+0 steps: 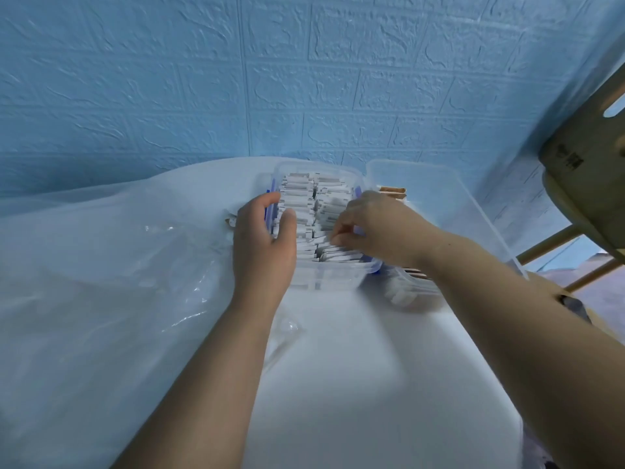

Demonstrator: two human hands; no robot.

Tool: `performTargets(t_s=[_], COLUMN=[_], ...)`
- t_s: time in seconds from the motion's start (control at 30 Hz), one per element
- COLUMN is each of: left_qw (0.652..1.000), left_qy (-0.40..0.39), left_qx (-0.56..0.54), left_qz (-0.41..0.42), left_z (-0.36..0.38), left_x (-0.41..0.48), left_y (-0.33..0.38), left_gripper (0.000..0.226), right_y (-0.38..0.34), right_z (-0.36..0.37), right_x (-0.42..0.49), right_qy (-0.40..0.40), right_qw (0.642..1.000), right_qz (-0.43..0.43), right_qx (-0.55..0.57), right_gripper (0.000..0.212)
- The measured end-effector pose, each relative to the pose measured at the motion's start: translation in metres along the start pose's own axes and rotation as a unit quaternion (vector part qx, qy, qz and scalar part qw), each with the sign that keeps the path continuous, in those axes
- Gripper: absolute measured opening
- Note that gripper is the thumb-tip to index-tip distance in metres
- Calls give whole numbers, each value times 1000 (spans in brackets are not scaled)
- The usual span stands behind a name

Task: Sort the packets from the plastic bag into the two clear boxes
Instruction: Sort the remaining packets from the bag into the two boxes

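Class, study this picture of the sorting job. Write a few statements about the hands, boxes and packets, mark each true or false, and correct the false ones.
1. The left hand grips the left wall of the first clear box. True.
2. That box holds nothing. False: white packets stand packed in it in rows.
3. The right hand rests on the plastic bag. False: its fingers curl among the white packets in the box; the bag lies to the left.
4. A second clear box stands to the right of the first. True.
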State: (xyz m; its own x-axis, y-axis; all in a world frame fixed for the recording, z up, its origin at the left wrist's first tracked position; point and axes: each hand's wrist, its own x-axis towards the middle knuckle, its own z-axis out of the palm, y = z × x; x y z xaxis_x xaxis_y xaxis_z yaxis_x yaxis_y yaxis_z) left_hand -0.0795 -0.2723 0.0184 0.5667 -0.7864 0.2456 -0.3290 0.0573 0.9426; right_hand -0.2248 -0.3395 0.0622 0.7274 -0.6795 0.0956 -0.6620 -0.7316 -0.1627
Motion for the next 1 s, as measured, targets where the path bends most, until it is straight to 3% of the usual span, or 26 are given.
performTargets(t_s=[0.17,0.23,0.3,0.4,0.47,0.57,0.7,0.83,0.9,1.0], left_qw=[993,976,937,841,810,791,780,808,821,854], left_qy=[-18,-20,-38,-118,-154,-174,-204,-220,-189,-137], left_qx=[79,150,284,489,526,543,550,513,489,418], left_qz=[89,155,201,198,209,222,217,190,225,280], left_z=[-34,-58,-78,-100,-115,-135,-157,-168,-162,-131], left_x=[-24,-44,-69,-101,-103,-80,-35,-7,-3,0], left_y=[22,19,0,-40,-62,-74,-82,-81,-75,-54], left_gripper=[28,43,56,73,77,74,77,96,86,49], right_y=[-28,-42,-54,-61,-59,-56,-50,-46,-43,-43], right_z=[12,20,30,47,54,56,55,59,64,75], right_x=[-21,-27,-30,-33,-34,-35,-37,-36,-35,-37], right_qy=[76,96,106,162,202,218,221,226,241,285], right_qw=[996,991,989,984,977,973,971,971,968,957], right_qz=[-36,-35,-28,-39,-39,-40,-50,-46,-49,-48], right_qx=[40,82,95,68,60,56,71,67,56,14], right_gripper=[33,31,33,31,30,28,27,27,25,25])
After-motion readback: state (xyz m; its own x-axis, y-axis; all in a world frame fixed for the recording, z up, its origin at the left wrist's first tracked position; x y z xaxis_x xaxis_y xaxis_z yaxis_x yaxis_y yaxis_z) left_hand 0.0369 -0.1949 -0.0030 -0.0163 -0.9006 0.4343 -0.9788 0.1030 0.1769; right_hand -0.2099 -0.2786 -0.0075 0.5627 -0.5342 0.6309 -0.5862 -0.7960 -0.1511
